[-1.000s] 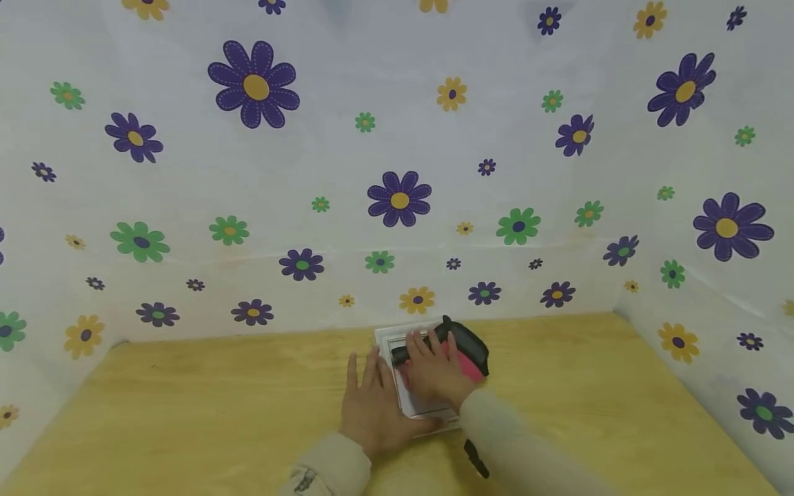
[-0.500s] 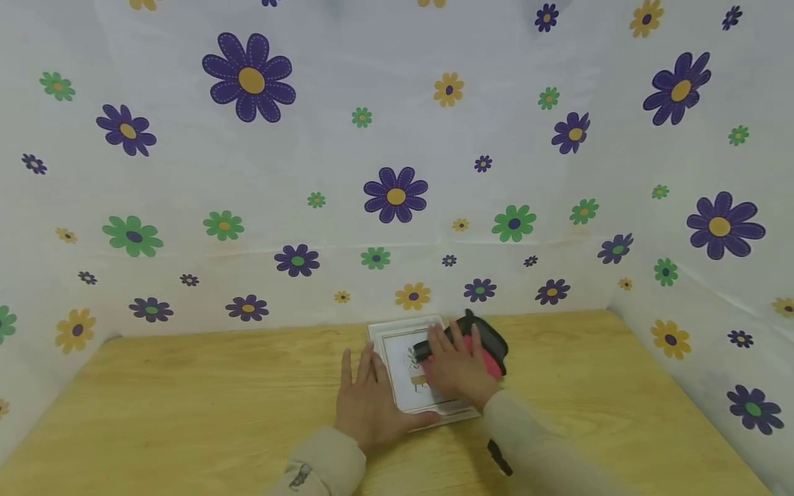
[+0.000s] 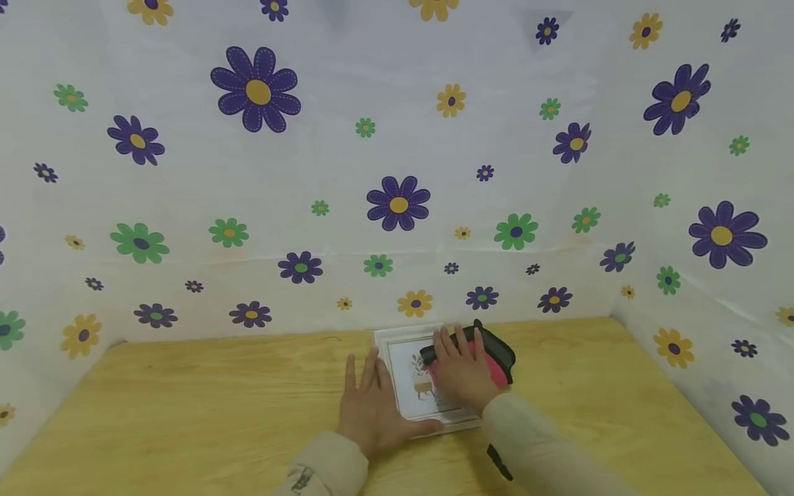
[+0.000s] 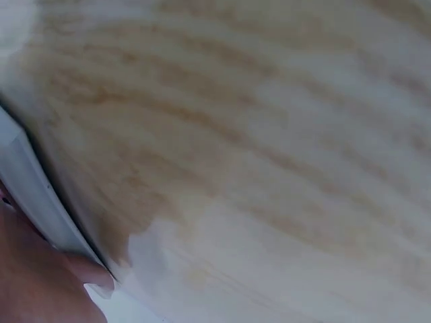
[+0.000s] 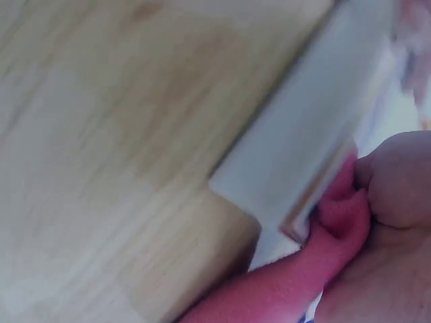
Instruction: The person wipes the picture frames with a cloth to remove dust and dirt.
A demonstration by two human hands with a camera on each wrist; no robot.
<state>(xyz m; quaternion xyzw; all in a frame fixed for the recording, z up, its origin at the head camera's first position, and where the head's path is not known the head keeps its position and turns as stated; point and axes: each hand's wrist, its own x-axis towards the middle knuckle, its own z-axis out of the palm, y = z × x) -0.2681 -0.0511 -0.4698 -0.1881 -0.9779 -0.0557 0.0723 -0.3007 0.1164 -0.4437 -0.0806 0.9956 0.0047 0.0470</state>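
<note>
One white, ridged, straight-edged picture frame (image 3: 404,386) between the left hand (image 3: 372,419), spread against its side, and the right hand (image 3: 462,373), straight fingers pressing a soft, rumpled pink-and-black cloth (image 3: 497,373) onto it. Wiping apparently under way; amount done or left impossible to tell. Grained wooden tabletop (image 3: 217,413) beneath.

The left sleeve (image 3: 338,458) is cream and puffy with a small dark patch (image 3: 302,478); the right sleeve (image 3: 540,448), also cream, has a black strip (image 3: 500,462) at its left edge.

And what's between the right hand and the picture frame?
A pink-and-black cloth; the head view shows the right hand resting on it, over the picture frame.
</note>
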